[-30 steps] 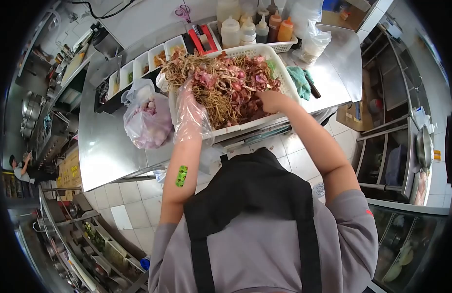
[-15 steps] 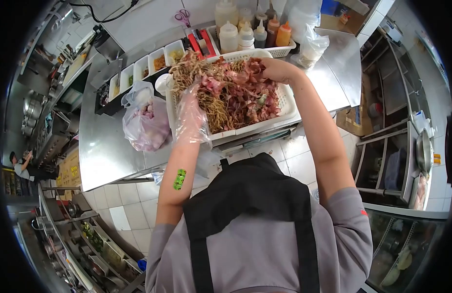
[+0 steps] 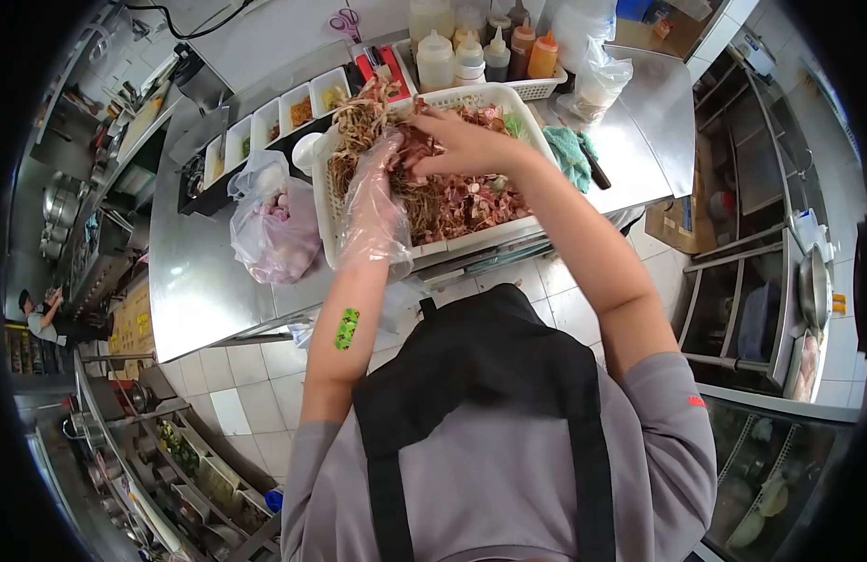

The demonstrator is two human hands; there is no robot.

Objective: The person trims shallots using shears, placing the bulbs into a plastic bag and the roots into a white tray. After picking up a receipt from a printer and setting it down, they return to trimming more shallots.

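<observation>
A white plastic basket (image 3: pixel 332 239) holds a heap of reddish shallot skins (image 3: pixel 480 201) and dry, stringy roots. My left hand (image 3: pixel 377 187), in a clear plastic glove, is closed around a bunch of dried shallot stalks and roots (image 3: pixel 360 120) at the basket's left side. Bare, my right hand (image 3: pixel 473 147) reaches across from the right, its fingers and thumb curved around skins pressed against that bunch. The two hands are nearly touching; some fingertips are hidden in the skins.
A bag of shallots (image 3: pixel 274 225) stands left of the basket. Behind are ingredient trays (image 3: pixel 266 125), sauce bottles (image 3: pixel 543 58) and purple scissors (image 3: pixel 345 22). To the right lie a green cloth (image 3: pixel 569 157), a dark-handled knife (image 3: pixel 597 171) and a tied white bag (image 3: pixel 597 84). Another person (image 3: pixel 45 314) stands far left.
My right hand has swept left from the basket's right edge to my left hand, gathering skins. The heap on the right is lower, and the green cloth and knife now show.
</observation>
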